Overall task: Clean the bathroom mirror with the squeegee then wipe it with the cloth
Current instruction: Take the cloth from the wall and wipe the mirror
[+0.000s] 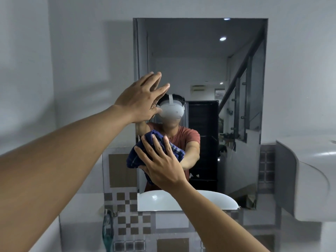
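Note:
The bathroom mirror (209, 73) hangs on the wall straight ahead. My right hand (161, 163) presses a dark blue checked cloth (138, 157) flat against the mirror's lower left part, fingers spread over it. My left hand (141, 99) lies open and flat on the glass near the mirror's left edge, above the cloth, holding nothing. The glass reflects a person in a red shirt with a white headset. A teal handle (107, 231), possibly the squeegee, hangs on the wall at the lower left; I cannot tell for sure.
A white basin (312, 179) juts out at the right, level with the mirror's lower edge. Brown-and-white checked tiles (131, 219) cover the wall below the mirror. The mirror reflects a staircase and a dark door.

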